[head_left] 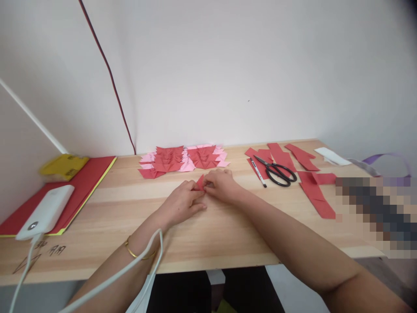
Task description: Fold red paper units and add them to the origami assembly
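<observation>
Both my hands meet at the middle of the wooden table [228,234] around a small folded red paper piece [200,181]. My left hand [181,202] pinches its lower left side with fingers closed. My right hand [221,184] presses and grips its right side, fingers curled. Just behind the hands lies a row of finished folded red and pink paper pieces [184,159], several overlapping each other.
Black scissors [277,172] and a pen [258,172] lie on red paper strips [312,187] at the right. A stack of red sheets [81,184] with a white power bank [45,211] and a yellow object [64,165] sits at the left. A white cable [110,278] crosses my left forearm.
</observation>
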`<state>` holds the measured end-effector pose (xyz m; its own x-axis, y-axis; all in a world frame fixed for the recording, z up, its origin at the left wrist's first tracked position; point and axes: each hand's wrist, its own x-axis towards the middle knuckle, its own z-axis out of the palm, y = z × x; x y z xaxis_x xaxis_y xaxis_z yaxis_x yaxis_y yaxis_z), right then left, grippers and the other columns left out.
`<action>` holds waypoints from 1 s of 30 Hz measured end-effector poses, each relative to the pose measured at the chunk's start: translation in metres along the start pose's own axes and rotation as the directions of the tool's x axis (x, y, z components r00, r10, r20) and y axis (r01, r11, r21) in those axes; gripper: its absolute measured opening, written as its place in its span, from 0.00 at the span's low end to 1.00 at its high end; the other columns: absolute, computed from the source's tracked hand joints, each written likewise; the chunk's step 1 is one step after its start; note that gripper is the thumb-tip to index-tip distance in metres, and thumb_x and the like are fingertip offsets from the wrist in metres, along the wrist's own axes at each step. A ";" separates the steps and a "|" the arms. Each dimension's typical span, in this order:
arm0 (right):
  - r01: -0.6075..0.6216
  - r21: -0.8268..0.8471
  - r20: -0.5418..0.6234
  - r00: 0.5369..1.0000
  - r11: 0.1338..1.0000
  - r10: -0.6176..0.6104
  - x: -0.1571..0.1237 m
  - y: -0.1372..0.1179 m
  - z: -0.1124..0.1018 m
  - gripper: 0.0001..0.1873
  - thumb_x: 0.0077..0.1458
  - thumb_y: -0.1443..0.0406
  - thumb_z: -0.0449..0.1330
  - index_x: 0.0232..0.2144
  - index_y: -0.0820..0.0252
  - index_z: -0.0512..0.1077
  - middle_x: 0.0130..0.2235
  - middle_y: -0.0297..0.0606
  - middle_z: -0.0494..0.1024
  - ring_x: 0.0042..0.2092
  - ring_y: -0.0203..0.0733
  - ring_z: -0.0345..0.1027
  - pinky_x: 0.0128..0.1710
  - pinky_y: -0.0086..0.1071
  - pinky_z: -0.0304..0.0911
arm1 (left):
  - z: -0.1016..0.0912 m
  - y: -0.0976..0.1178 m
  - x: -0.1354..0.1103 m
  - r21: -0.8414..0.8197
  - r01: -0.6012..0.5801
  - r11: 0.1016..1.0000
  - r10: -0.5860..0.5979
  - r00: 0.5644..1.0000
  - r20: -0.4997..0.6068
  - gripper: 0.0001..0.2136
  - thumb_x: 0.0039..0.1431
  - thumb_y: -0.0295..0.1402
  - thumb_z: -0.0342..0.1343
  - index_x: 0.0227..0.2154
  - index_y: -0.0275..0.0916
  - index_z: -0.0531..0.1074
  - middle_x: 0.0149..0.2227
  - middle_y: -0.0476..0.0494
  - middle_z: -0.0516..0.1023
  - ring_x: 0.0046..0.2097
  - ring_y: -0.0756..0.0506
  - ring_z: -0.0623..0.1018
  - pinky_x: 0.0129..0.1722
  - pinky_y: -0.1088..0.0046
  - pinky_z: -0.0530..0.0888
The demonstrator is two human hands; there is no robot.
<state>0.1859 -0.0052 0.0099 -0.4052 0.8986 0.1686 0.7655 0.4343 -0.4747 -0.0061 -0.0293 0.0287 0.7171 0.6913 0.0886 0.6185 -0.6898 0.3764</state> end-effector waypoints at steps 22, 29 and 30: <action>-0.179 -0.005 -0.030 0.983 0.984 0.179 0.004 0.003 0.002 0.05 0.45 0.62 0.59 0.28 0.55 0.73 0.38 0.36 0.74 0.45 0.46 0.61 0.41 0.38 0.49 | 0.007 0.008 0.001 -0.003 0.007 1.000 -0.007 1.000 0.001 0.09 0.56 0.37 0.53 0.26 0.36 0.69 0.40 0.40 0.69 0.42 0.44 0.68 0.43 0.66 0.68; -0.185 0.027 -0.018 0.982 0.982 0.186 0.005 0.002 0.002 0.04 0.46 0.63 0.58 0.26 0.55 0.72 0.36 0.35 0.75 0.44 0.45 0.62 0.41 0.38 0.49 | 0.007 0.008 0.002 -0.027 0.029 0.999 -0.029 1.000 -0.002 0.10 0.56 0.37 0.52 0.25 0.36 0.69 0.38 0.41 0.68 0.41 0.44 0.69 0.41 0.67 0.69; -0.183 0.019 -0.022 0.983 0.983 0.183 0.005 0.002 0.001 0.05 0.46 0.62 0.58 0.27 0.55 0.72 0.37 0.35 0.75 0.45 0.45 0.62 0.41 0.38 0.49 | 0.007 0.008 0.002 -0.029 0.025 0.999 -0.025 1.000 -0.004 0.10 0.56 0.37 0.52 0.25 0.36 0.69 0.38 0.41 0.68 0.41 0.44 0.69 0.41 0.67 0.69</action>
<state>0.1847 -0.0004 0.0088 -0.2470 0.9641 0.0979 0.8172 0.2615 -0.5136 0.0027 -0.0348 0.0259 0.7003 0.7090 0.0829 0.6263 -0.6660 0.4052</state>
